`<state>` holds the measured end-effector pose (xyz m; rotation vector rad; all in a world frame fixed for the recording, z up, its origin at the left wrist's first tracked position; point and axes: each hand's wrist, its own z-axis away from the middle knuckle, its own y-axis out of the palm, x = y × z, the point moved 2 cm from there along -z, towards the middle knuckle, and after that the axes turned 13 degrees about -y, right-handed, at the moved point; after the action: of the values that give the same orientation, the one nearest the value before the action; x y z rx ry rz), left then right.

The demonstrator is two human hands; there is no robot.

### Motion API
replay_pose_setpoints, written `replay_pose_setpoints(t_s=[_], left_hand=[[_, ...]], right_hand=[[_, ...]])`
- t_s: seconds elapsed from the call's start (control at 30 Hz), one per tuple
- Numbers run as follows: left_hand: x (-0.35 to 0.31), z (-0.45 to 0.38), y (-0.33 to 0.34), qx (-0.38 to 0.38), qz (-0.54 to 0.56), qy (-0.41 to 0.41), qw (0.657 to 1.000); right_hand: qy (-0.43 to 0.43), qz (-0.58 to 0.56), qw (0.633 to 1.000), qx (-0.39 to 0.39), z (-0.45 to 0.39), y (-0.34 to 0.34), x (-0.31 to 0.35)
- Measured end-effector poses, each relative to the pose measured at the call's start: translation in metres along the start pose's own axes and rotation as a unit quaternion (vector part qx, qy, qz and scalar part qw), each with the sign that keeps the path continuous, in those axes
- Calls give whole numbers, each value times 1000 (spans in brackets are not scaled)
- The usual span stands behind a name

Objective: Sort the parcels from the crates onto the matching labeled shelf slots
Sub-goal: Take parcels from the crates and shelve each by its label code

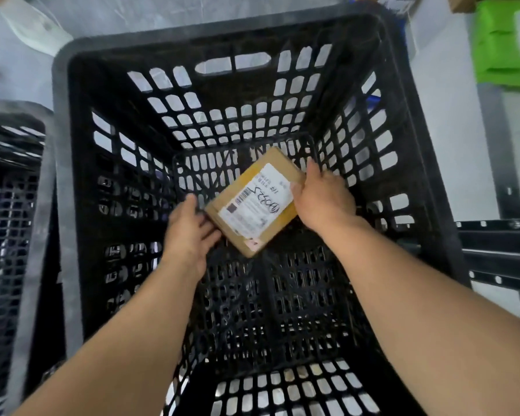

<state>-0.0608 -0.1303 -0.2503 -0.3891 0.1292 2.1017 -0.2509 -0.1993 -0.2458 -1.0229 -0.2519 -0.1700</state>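
Both forearms reach down into black crate (61, 121). Left hand (189, 228) and right hand (323, 199) grasp opposite ends of cardboard parcel (254, 202), low near crate floor. Pickup step. Next: lift clear, read label (257, 202), find matching slot.
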Motion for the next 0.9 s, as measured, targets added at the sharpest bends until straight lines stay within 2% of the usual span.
replay_pose_setpoints(t_s=[0.07,0.17,0.23,0.33,0.5,0.57,0.67,0.8,0.9], left_hand=[[-5,-2,-2,-9,47,41,998],[5,-3,-3,-49,-13,27,998],[15,-4,-4,-48,-33,-13,998],[20,0,-2,9,1,-49,999],[7,8,-1,57,118,53,990],[8,7,-4,35,49,76,995],[22,7,-6,9,-127,76,989],[39,5,-4,49,-252,81,963],[44,-3,-6,60,-320,115,939]], right_hand=[[16,34,998,46,11,7,0],[32,38,998,31,16,8,-4],[-9,5,999,36,13,8,-1],[-76,-21,993,88,11,8,6],[-6,29,998,59,26,11,3],[0,5,998,60,35,17,0],[-10,-133,988,83,41,28,-4],[19,-355,928,112,50,41,-8],[22,-417,901,118,57,55,-9]])
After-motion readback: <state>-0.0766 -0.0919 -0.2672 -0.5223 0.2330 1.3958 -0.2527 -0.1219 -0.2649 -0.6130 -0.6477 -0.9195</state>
